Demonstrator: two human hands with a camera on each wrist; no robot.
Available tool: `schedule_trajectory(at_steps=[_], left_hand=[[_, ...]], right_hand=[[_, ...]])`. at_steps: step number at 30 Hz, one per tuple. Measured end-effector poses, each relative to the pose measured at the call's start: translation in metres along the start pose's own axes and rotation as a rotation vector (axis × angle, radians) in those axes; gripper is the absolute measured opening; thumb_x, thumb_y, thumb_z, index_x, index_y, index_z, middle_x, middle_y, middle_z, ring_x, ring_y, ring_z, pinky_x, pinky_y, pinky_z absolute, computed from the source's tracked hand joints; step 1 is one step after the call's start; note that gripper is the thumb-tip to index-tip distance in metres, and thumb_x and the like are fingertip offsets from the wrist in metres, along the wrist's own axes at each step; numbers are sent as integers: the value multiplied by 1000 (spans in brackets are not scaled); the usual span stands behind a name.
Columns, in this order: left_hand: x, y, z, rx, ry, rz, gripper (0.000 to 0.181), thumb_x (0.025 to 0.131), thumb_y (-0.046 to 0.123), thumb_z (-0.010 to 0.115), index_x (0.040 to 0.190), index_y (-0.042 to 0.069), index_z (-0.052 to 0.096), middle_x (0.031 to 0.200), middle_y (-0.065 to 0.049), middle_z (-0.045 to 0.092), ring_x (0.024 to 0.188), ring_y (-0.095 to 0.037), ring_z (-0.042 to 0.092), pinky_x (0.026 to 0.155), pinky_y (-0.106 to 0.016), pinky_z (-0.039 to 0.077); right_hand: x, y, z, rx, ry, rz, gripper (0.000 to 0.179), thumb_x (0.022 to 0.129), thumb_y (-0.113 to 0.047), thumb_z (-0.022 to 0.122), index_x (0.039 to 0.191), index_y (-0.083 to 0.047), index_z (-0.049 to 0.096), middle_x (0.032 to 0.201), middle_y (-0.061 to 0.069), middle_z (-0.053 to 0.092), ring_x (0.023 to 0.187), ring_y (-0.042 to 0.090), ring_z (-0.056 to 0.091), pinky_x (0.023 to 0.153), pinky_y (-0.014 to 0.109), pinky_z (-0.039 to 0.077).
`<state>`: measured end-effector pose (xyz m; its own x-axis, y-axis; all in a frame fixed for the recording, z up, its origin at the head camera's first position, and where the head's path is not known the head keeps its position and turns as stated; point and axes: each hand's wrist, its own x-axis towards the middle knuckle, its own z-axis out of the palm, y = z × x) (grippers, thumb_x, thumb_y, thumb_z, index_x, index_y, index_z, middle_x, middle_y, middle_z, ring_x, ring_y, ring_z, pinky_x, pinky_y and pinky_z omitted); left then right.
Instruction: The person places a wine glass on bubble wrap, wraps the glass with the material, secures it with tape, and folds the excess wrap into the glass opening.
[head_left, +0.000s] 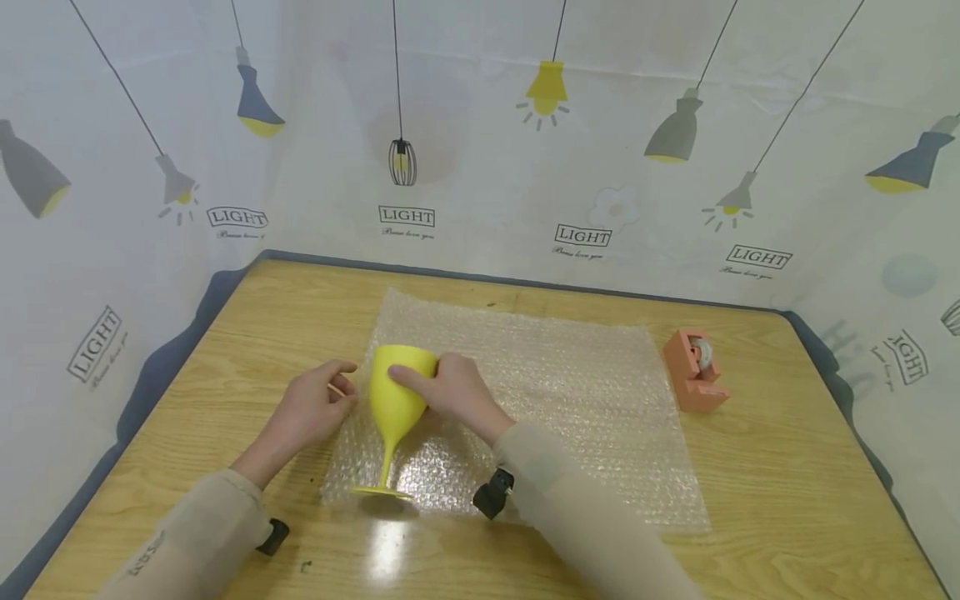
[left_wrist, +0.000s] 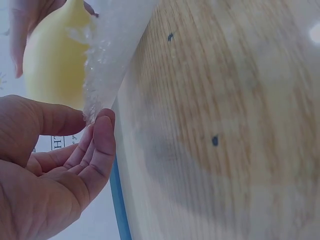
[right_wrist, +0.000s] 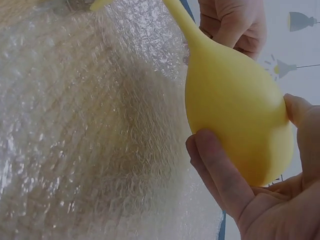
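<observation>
A yellow goblet (head_left: 400,392) is held by its bowl in my right hand (head_left: 461,390), the thumb on the near side and the fingers round the far side. Its stem slants down to a round foot over the near-left part of a bubble wrap sheet (head_left: 540,400). At the sheet's left edge is my left hand (head_left: 315,404). The left wrist view shows the thumb and fingers of that left hand (left_wrist: 65,165) pinching the raised edge of the bubble wrap (left_wrist: 107,55). The right wrist view shows the fingers spread round the goblet's bowl (right_wrist: 235,110).
A salmon-pink tape dispenser (head_left: 693,375) with a roll of tape stands right of the sheet. The wooden table (head_left: 795,467) carries all of this. A white curtain (head_left: 480,175) printed with lamps surrounds the table's back and sides.
</observation>
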<state>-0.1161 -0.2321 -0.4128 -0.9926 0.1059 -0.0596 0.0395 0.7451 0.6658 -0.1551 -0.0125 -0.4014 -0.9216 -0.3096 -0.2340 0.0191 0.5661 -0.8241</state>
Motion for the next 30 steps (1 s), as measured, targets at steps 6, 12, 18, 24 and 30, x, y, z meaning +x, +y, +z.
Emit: schedule_trajectory(at_steps=[6,12,18,24,30], left_hand=[[2,-2,1,-5,-2,6,48,92,3,65,136,-12,54,104,-18,71,93,-33,72,76,-42,62],[1,-1,2,-14,15,21,46,91,2,66,134,-12,57,102,-18,71,92,-32,72,76,-43,62],[1,1,3,-22,16,36,44,93,4,66,134,-11,57,104,-19,72,92,-33,72,77,-43,63],[2,0,5,-31,9,31,44,95,4,65,135,-10,57,105,-19,72,92,-32,72,77,-42,62],[3,1,5,-43,5,29,44,95,6,66,135,-9,58,106,-18,71,94,-31,71,78,-42,62]], right_hand=[[4,1,5,-7,12,30,54,92,-62,68,80,-9,63,70,4,63,57,16,55,51,25,47],[7,0,8,-23,14,29,55,92,-63,67,76,-11,60,69,3,61,55,14,52,50,23,44],[8,-1,11,-11,0,54,55,92,-62,67,77,-10,61,70,4,62,58,16,54,52,24,46],[9,-2,11,-21,-10,54,54,93,-61,67,78,-10,60,70,4,62,57,16,55,50,23,45],[9,-6,7,-64,-7,36,52,94,-57,68,76,-9,60,69,3,60,55,14,52,50,23,43]])
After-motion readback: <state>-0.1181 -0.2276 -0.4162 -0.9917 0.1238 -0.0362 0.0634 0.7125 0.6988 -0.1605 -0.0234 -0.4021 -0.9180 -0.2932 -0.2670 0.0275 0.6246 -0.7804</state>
